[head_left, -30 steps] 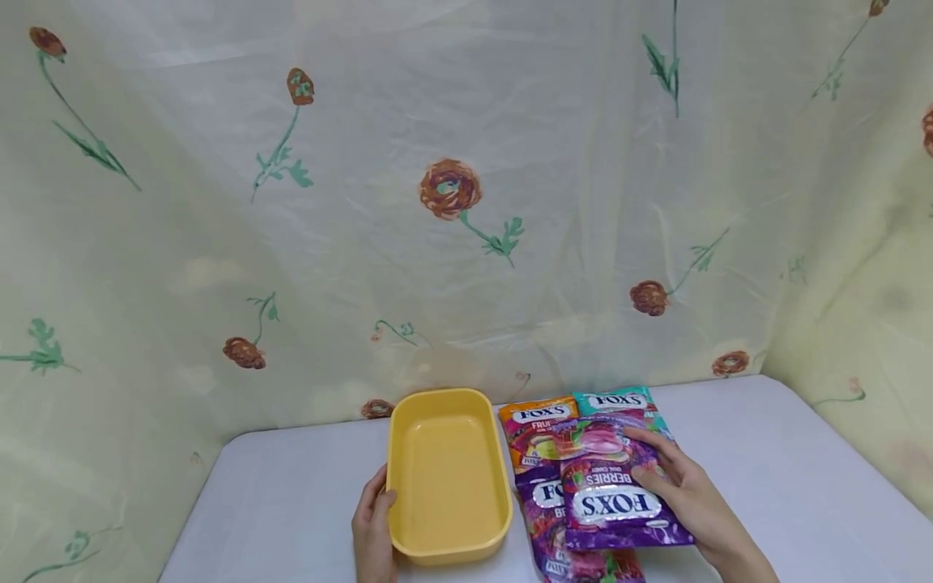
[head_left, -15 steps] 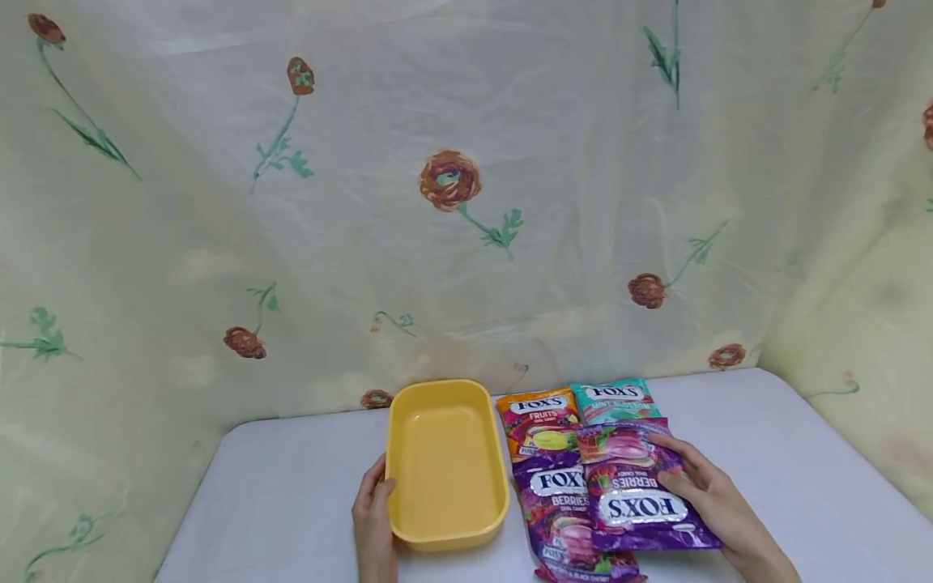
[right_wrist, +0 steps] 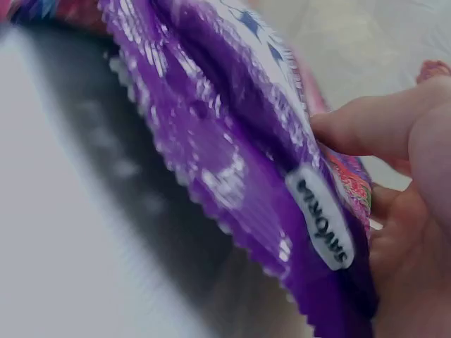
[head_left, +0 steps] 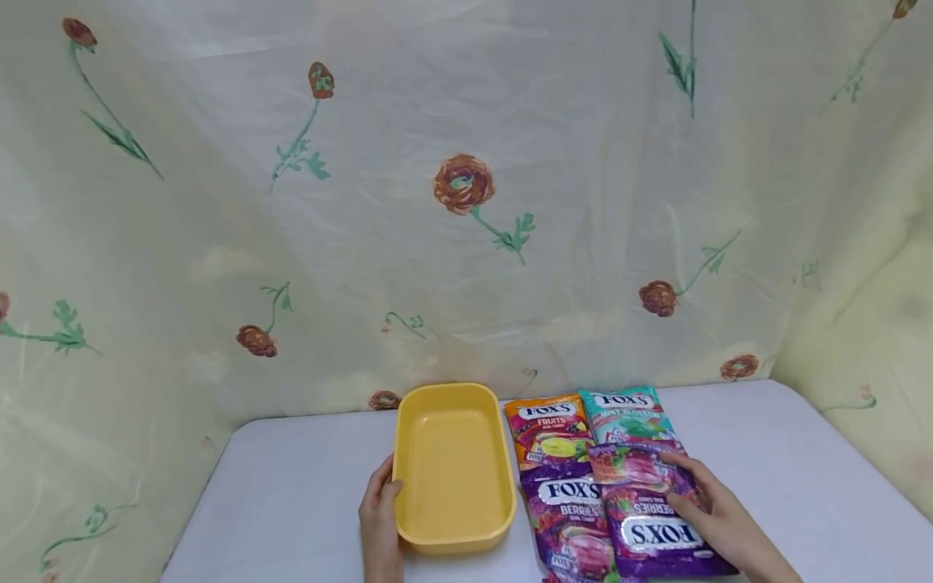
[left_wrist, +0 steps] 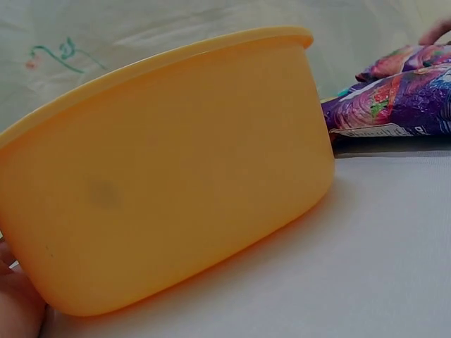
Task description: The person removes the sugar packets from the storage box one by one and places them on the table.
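Observation:
In the head view my left hand (head_left: 381,522) grips the left side of a yellow plastic tub (head_left: 453,478), thumb at the rim. Nothing lies inside the tub. My right hand (head_left: 717,514) holds a purple Fox's Berries candy bag (head_left: 649,506) by its right edge, its print upside down to me. In the right wrist view the thumb presses the front of the bag (right_wrist: 218,162), which is at least partly raised off the white surface. Another purple Berries candy bag (head_left: 572,518) lies left of it, partly covered at its right edge.
Behind the purple bags lie an orange Fox's Fruits bag (head_left: 550,433) and a teal Mint Blossom bag (head_left: 630,417), the latter's lower part covered. Everything stands on a white table (head_left: 299,494). A floral curtain (head_left: 554,324) closes off the back and sides.
My right hand has carried the held candy bag rightward and nearer to me, uncovering more of the other bags. My left hand stays on the tub. The head view has shifted slightly.

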Motion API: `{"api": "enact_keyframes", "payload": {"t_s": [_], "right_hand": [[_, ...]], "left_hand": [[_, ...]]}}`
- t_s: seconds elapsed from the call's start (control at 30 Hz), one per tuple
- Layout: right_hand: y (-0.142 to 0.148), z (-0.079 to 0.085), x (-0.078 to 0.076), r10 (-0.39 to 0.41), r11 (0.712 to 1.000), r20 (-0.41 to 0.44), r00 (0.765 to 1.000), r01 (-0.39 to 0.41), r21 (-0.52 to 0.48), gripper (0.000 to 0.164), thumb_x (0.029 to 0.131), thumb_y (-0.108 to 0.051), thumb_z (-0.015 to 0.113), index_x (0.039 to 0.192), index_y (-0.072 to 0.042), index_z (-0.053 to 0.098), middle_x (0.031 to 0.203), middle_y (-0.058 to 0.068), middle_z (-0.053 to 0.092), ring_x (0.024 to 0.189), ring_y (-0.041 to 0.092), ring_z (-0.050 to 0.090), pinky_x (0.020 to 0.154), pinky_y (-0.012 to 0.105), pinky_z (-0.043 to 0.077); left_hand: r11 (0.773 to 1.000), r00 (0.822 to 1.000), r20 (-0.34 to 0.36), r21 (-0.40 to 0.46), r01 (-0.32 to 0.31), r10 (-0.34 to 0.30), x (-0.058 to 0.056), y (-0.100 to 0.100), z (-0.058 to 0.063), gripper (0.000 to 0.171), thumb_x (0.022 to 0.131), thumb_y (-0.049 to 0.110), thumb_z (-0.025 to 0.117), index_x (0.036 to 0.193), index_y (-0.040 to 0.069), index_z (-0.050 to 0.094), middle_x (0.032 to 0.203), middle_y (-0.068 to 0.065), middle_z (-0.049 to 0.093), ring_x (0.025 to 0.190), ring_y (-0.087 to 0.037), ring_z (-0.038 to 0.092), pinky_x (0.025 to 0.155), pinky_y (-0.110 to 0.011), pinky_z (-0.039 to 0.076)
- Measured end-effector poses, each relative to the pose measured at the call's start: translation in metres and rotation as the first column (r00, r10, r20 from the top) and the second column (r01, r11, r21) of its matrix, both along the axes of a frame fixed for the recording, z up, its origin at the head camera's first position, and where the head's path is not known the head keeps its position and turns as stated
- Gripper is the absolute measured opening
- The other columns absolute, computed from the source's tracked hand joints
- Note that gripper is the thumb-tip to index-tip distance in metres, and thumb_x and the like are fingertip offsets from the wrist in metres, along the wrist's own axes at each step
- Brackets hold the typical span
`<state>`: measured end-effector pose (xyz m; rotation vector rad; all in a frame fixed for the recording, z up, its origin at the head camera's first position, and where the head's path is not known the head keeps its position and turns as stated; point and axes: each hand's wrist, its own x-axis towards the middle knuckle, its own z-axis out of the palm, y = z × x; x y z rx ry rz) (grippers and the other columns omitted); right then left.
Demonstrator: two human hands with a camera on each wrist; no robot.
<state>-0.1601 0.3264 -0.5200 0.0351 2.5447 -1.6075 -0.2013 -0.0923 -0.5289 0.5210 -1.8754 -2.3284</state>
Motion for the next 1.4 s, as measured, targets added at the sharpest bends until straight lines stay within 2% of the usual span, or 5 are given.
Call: {"api": "enact_keyframes", "payload": {"t_s": [0.37, 0.53, 0.63, 0.77, 1.4], "right_hand": [[-0.010, -0.031, -0.003, -0.165, 0.964, -0.185, 0.969, 0.198, 0.177, 0.053, 0.095, -0.035, 0.054, 0.135, -0.002, 0.044, 0.149, 0.029, 0.020, 0.127, 0.053, 0.031, 0.095, 0.048, 0.048], [-0.010, -0.042, 0.001, -0.355, 0.921, -0.235, 0.905, 0.382, 0.080, 0.047, 0.093, -0.035, 0.056, 0.127, -0.003, 0.054, 0.134, -0.005, 0.045, 0.115, 0.001, 0.049, 0.073, -0.002, 0.039], [-0.008, -0.046, 0.003, -0.415, 0.910, -0.254, 0.873, 0.396, -0.127, 0.039, 0.093, -0.026, 0.057, 0.124, -0.001, 0.056, 0.117, -0.026, 0.051, 0.099, -0.022, 0.046, 0.075, -0.003, 0.043], [-0.004, -0.042, 0.006, -0.411, 0.889, -0.186, 0.892, 0.347, -0.299, 0.036, 0.093, -0.023, 0.057, 0.125, -0.005, 0.056, 0.104, -0.032, 0.058, 0.091, -0.016, 0.056, 0.071, 0.005, 0.050], [-0.004, -0.032, 0.008, -0.433, 0.901, -0.081, 0.898, 0.428, -0.066, 0.052, 0.095, -0.049, 0.043, 0.129, -0.011, 0.054, 0.094, -0.041, 0.050, 0.086, -0.021, 0.048, 0.068, 0.005, 0.045]], "left_hand": [[1.000, 1.000, -0.023, -0.030, -0.004, 0.003, 0.000, -0.002, -0.002, 0.043, 0.093, 0.018, 0.044, 0.135, 0.015, 0.052, 0.146, -0.006, 0.045, 0.132, -0.023, 0.044, 0.106, -0.037, 0.046], [0.999, 1.000, -0.020, -0.048, -0.006, 0.005, -0.001, 0.003, -0.002, 0.042, 0.092, 0.018, 0.046, 0.134, 0.016, 0.053, 0.144, -0.006, 0.047, 0.131, -0.022, 0.046, 0.106, -0.038, 0.045], [0.998, 1.000, -0.015, -0.058, -0.012, 0.011, -0.002, 0.002, -0.001, 0.043, 0.092, 0.018, 0.046, 0.134, 0.016, 0.053, 0.144, -0.006, 0.047, 0.131, -0.023, 0.046, 0.107, -0.040, 0.043], [0.999, 1.000, -0.010, -0.050, -0.015, 0.015, -0.002, 0.000, 0.000, 0.043, 0.092, 0.018, 0.046, 0.134, 0.016, 0.053, 0.145, -0.006, 0.047, 0.132, -0.022, 0.045, 0.107, -0.039, 0.044], [0.999, 0.999, -0.021, -0.030, -0.027, 0.026, 0.001, 0.003, -0.005, 0.044, 0.092, 0.017, 0.046, 0.135, 0.014, 0.051, 0.145, -0.006, 0.046, 0.134, -0.022, 0.043, 0.109, -0.038, 0.042]]}}
